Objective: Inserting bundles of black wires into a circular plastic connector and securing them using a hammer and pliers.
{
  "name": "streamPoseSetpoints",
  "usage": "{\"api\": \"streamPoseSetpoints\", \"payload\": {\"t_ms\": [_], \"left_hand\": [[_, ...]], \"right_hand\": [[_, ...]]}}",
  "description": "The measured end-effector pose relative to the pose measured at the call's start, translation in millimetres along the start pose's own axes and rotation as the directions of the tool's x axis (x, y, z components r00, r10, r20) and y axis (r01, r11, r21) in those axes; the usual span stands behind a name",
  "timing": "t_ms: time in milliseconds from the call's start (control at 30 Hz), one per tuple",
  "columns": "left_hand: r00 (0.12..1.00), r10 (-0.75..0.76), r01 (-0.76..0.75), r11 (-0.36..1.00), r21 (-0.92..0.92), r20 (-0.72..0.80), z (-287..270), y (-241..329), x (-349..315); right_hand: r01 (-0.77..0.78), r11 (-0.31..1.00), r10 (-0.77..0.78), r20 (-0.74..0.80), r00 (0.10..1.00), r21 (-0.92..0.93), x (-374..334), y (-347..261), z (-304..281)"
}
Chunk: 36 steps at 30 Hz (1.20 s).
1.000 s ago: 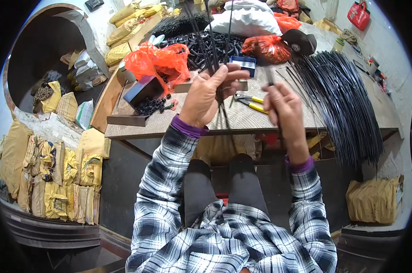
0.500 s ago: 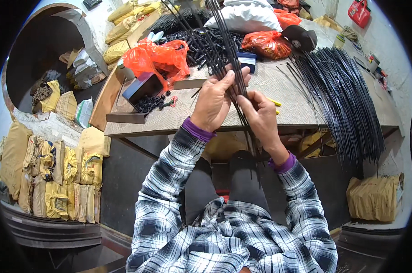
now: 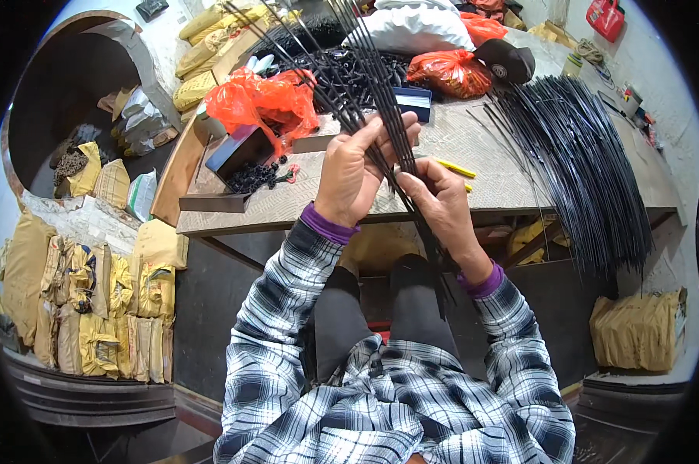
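Note:
A bunch of long, thin black rods is held in front of me above the near edge of the table. My left hand is closed around the middle of the bunch, its thumb lying across the rods. Above it they fan into two groups, one leaning far left. Lower down, my right hand pinches the same rods between thumb and curled fingers. Their lower ends hang past the table edge over my lap. To the right, a large pile of similar black rods droops over the table's edge.
On the table are orange plastic bags, a heap of small black parts, an open blue box, yellow pens, a black cap and a white sack. Wrapped yellow packages stand at left.
Both hands have shifted slightly left with the rods. The upper ends of the rods lean further left and spread wider.

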State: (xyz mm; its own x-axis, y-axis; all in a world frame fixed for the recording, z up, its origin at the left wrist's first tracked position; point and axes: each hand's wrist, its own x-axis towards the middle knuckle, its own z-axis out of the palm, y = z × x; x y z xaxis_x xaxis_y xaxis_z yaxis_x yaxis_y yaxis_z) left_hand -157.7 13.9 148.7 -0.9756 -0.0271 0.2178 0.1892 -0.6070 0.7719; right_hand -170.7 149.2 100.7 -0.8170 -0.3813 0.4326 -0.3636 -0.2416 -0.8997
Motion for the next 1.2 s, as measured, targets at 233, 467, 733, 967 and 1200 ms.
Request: {"api": "streamPoseSetpoints", "payload": {"t_ms": [233, 467, 733, 967, 1200], "left_hand": [[0.984, 0.148, -0.141, 0.987, 0.077, -0.094, 4, -9, 4], [0.980, 0.171, -0.147, 0.968, 0.205, -0.101, -3, -3, 2], [0.975, 0.188, -0.159, 0.963, 0.217, -0.120, -3, 11, -9], [0.987, 0.131, -0.113, 0.975, 0.193, -0.087, 4, 10, -12], [0.989, 0.120, -0.098, 0.968, 0.229, -0.082, 7, 14, -20]], "right_hand": [[0.019, 0.999, -0.014, -0.146, 0.989, 0.033, -3, 5, -1], [0.305, 0.825, -0.491, -0.336, 0.804, -0.475, 96, 1, -106], [-0.013, 0.104, -0.284, -0.042, 0.958, -0.995, 26, 79, -260], [0.340, -0.408, -0.057, 0.395, 0.917, -0.847, -3, 71, -276], [0.253, 0.061, 0.067, 0.256, 0.964, -0.966, 11, 42, -198]]}}
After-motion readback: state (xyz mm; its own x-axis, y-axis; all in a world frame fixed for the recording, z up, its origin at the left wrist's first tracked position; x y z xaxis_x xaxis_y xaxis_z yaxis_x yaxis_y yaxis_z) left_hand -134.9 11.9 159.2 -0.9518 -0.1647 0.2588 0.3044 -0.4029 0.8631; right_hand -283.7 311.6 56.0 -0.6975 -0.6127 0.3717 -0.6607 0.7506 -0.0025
